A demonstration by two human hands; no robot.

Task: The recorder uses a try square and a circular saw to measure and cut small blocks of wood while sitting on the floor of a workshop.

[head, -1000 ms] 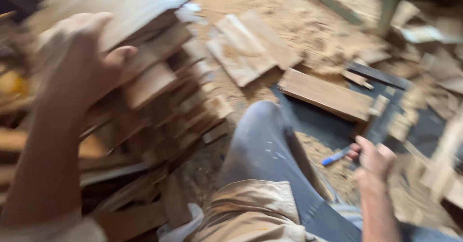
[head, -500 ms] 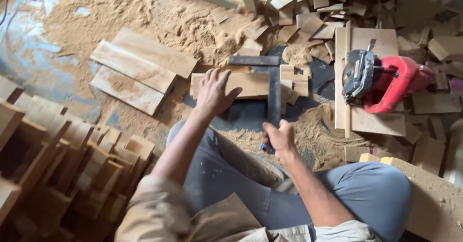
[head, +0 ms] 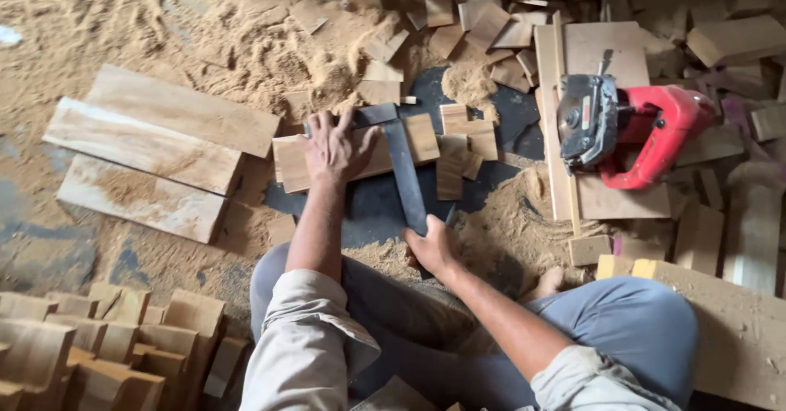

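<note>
I sit on the floor with a short wooden board (head: 426, 137) lying across a dark mat in front of my knees. My left hand (head: 334, 145) presses flat on the board with its fingers spread. A dark metal square (head: 404, 169) lies over the board, one arm running toward me. My right hand (head: 432, 247) grips the near end of that arm, with a blue pen partly hidden in the same fingers.
A red circular saw (head: 634, 128) rests on a board at the right. Three long planks (head: 155, 153) lie at the left in sawdust. Stacked wood blocks (head: 98, 350) stand at the lower left. Offcuts (head: 491, 18) litter the far side.
My left hand left the stack of blocks, came down on the board and stays pressed there. The view swung from the stack to the mat. My right hand now grips the square's end.
</note>
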